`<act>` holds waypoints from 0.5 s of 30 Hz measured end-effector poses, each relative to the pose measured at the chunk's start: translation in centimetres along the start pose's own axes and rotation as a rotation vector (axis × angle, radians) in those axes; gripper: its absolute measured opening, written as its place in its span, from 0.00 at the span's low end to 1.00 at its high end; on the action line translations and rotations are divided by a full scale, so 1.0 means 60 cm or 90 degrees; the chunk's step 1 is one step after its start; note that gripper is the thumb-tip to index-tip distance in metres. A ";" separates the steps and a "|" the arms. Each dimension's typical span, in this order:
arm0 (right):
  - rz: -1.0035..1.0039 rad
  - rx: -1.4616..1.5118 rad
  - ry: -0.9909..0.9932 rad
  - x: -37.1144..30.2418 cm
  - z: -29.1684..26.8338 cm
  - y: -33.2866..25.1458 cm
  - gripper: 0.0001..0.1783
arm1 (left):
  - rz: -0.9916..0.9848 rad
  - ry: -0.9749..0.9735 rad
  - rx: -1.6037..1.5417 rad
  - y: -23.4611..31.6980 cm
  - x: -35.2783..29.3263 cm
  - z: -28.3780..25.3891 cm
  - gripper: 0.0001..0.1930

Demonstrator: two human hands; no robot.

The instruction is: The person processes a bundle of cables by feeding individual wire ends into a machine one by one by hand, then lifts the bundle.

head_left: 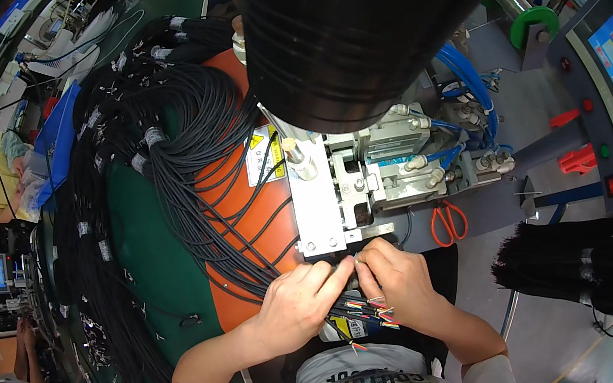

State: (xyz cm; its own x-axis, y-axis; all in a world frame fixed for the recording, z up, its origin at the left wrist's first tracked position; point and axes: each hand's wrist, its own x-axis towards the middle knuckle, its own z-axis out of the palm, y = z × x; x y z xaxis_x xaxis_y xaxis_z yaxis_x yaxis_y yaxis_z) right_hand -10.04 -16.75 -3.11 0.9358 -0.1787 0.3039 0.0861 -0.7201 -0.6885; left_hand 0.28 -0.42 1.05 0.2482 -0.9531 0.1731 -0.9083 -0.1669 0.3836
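Left hand (pixel 296 301) and right hand (pixel 393 277) are pinching closed, perhaps on one wire (pixel 357 255). Crowding cable ends (pixel 374 311) could be snagging it.

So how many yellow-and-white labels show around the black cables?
2: one label on the orange surface beside the pale metal plate; the other label just right of the left hand, partly covered by black cables. More could be hidden under them.

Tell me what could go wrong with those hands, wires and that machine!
The left hand and right hand are right beside the machine, so they might get pinched if it moved. The black cables overlap in a heap and could tangle. The coloured wire ends stick out and might bend.
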 end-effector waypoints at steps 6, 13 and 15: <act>-0.006 -0.012 0.030 -0.004 0.006 -0.001 0.06 | 0.061 -0.040 0.038 -0.003 -0.001 -0.003 0.23; -0.036 -0.077 -0.007 0.000 0.000 0.006 0.07 | 0.049 -0.083 0.087 0.004 0.017 -0.011 0.20; -0.063 -0.055 0.060 -0.003 0.009 0.013 0.07 | 0.031 -0.087 0.059 0.001 0.012 -0.005 0.32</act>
State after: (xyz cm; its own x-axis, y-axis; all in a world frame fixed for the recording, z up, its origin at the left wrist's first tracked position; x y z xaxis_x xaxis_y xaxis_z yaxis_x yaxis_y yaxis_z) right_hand -9.93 -16.93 -4.07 0.8876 -0.1634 0.4306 0.1423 -0.7919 -0.5939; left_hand 0.49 -1.05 1.50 0.1608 -0.9851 0.0615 -0.9470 -0.1364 0.2907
